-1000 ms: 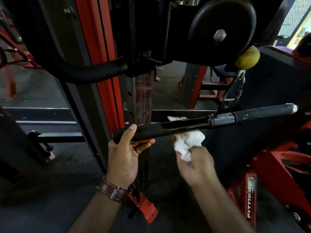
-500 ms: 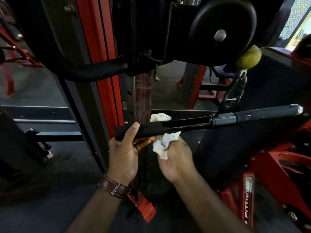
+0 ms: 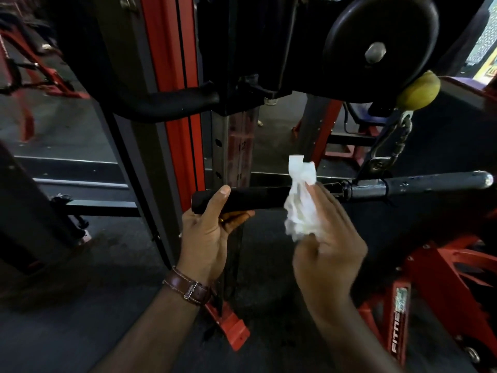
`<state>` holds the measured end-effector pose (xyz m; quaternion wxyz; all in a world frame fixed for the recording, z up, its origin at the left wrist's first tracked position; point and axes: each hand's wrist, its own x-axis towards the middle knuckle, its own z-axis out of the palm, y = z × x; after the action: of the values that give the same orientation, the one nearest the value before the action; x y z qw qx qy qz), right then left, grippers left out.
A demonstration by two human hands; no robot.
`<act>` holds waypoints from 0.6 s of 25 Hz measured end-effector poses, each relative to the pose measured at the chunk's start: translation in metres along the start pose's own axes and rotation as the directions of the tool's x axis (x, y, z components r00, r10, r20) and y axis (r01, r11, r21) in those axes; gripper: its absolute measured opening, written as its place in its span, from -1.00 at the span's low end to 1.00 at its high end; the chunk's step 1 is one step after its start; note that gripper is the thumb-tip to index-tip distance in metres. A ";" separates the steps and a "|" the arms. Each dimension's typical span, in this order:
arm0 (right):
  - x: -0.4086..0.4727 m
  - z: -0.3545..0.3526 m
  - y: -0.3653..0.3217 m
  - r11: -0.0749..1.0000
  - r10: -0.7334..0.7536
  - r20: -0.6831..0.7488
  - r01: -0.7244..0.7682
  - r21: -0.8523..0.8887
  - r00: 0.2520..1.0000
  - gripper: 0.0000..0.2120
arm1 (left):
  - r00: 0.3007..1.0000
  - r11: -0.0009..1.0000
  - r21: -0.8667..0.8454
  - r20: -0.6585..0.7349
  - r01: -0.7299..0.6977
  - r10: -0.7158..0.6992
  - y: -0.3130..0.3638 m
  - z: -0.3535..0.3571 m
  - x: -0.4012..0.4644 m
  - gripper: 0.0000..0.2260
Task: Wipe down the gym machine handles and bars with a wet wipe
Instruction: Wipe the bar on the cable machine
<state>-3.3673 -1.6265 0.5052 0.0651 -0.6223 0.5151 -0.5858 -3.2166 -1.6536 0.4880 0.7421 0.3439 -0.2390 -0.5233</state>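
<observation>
A person's left hand (image 3: 205,238), a brown leather watch strap (image 3: 188,288) on its wrist, grips the black foam end of a straight cable bar (image 3: 258,197), thumb lying over the top. The right hand (image 3: 328,251) holds a crumpled white wet wipe (image 3: 302,203) wrapped against the bar's middle. Behind stand a red and black machine upright (image 3: 172,84), a black pulley wheel (image 3: 379,41) and a yellow ball stopper (image 3: 418,90) above the bar's clip.

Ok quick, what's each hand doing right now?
Left hand: grips the black end of the bar, thumb over the top.
Right hand: holds the white wipe against the bar near its middle.
</observation>
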 end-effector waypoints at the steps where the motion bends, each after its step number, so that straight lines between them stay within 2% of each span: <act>1: 0.003 0.010 0.004 0.983 -0.101 0.061 0.109 -0.149 0.993 -0.44 | 1.000 1.000 -0.008 0.001 -0.003 0.003 -0.001 0.001 0.000 -0.87; 3: -0.001 0.038 -0.004 0.947 -0.167 0.225 0.220 -0.233 0.960 -0.53 | 1.000 1.000 -0.004 0.007 0.011 -0.011 -0.001 0.000 -0.001 -0.80; 6: -0.009 0.056 0.001 0.845 -0.382 0.378 0.484 -0.227 0.843 -0.56 | 0.998 0.999 0.024 0.031 0.048 -0.049 -0.001 -0.003 -0.002 -0.78; 7: -0.001 0.050 0.013 0.822 -0.413 0.378 0.517 -0.236 0.829 -0.57 | 0.998 0.998 0.019 0.017 0.061 -0.061 0.001 -0.003 -0.003 -0.78; 10: 0.014 0.031 0.031 0.867 -0.342 0.214 0.395 -0.304 0.915 -0.60 | 0.999 0.997 0.069 -0.019 0.047 -0.046 0.002 -0.003 -0.004 -0.77; 11: 0.012 0.037 0.027 0.868 -0.356 0.205 0.404 -0.288 0.912 -0.63 | 0.999 0.997 0.075 -0.010 0.031 -0.030 0.003 -0.002 -0.005 -0.77; 14: -0.001 0.057 0.020 0.768 -0.550 0.307 0.615 -0.181 0.777 -0.68 | 0.999 0.999 0.028 0.033 0.038 -0.039 0.003 -0.001 -0.006 -0.73; 15: 0.005 0.054 0.027 0.763 -0.556 0.312 0.622 -0.176 0.770 -0.69 | 0.998 0.998 0.028 0.029 0.048 -0.049 0.003 -0.001 -0.006 -0.72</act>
<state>-3.3409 -1.6708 0.4736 -0.1466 -0.8224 0.3543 -0.4203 -3.2159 -1.6473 0.4899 0.7207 0.3520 -0.2487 -0.5429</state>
